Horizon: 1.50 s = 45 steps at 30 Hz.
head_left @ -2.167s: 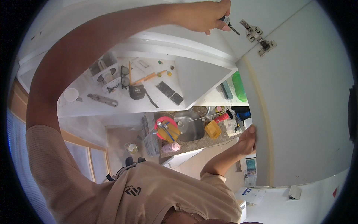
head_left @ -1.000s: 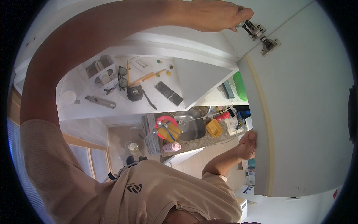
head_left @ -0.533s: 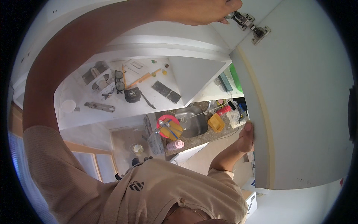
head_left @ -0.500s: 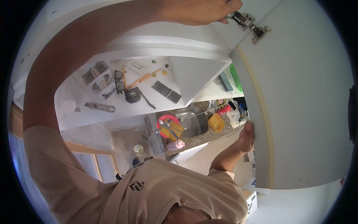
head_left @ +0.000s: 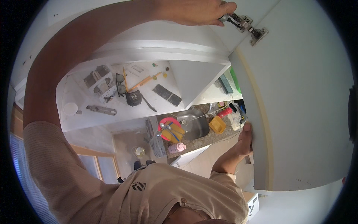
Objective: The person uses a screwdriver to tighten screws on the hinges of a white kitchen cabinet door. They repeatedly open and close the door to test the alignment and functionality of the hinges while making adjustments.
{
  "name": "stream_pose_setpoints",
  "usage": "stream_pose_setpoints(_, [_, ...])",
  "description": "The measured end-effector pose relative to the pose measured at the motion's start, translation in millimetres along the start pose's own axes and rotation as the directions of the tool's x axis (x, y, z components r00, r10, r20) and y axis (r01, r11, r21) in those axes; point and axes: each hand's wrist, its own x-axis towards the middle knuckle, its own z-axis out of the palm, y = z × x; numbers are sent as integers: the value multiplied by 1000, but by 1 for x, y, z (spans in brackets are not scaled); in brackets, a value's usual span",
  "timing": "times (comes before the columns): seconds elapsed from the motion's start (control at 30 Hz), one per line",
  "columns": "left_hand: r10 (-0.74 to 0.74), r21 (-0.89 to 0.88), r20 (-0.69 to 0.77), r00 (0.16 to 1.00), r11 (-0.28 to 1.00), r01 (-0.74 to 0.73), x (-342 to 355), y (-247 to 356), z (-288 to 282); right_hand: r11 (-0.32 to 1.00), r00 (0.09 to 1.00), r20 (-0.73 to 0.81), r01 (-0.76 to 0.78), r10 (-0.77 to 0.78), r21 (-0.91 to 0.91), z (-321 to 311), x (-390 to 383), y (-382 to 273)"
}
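My left hand [head_left: 203, 12] reaches across the top of the view, its fingers closed round the handle of a screwdriver [head_left: 225, 18]. The screwdriver's tip meets a metal cabinet hinge [head_left: 244, 24], which joins the cabinet side to a pale grey door [head_left: 298, 104]. At the door's lower part, my right hand [head_left: 245, 141] grips its near edge. The thumb shows, while the other fingers are mostly hidden behind the door.
A white shelf [head_left: 123, 115] below my left arm holds a utility knife [head_left: 101, 109], a tape measure [head_left: 133, 98], glasses [head_left: 120, 85], pencils and a plastic basket [head_left: 100, 82]. Lower down are a steel sink [head_left: 197, 125], a pink bowl [head_left: 164, 123], a pink bottle [head_left: 177, 147] and a yellow container [head_left: 217, 124].
My left hand and the screwdriver handle appear slightly farther left, still at the hinge. The view has shifted a little. My right hand keeps its hold on the door.
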Motion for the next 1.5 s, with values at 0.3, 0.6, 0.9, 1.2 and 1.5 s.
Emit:
stream_pose_setpoints(0.3, [-144,-280,12,990,949,141,3,-2,15,975,968,-113,223,-222,-5,19,8,6])
stream_pose_setpoints(0.6, [-318,-391,-75,945,881,266,-11,20,14,973,969,-100,221,-226,-64,12,10,2])
stream_pose_setpoints(0.9, [-234,-145,-44,971,963,226,-3,17,12,986,975,-148,159,-165,-46,19,9,-3])
stream_pose_setpoints(1.2, [-450,-523,28,893,755,397,0,6,20,963,961,-70,266,-268,-36,11,12,9])
stream_pose_setpoints(1.5, [-295,-303,-74,953,917,260,-11,1,31,971,969,-66,238,-239,-22,18,10,-4])
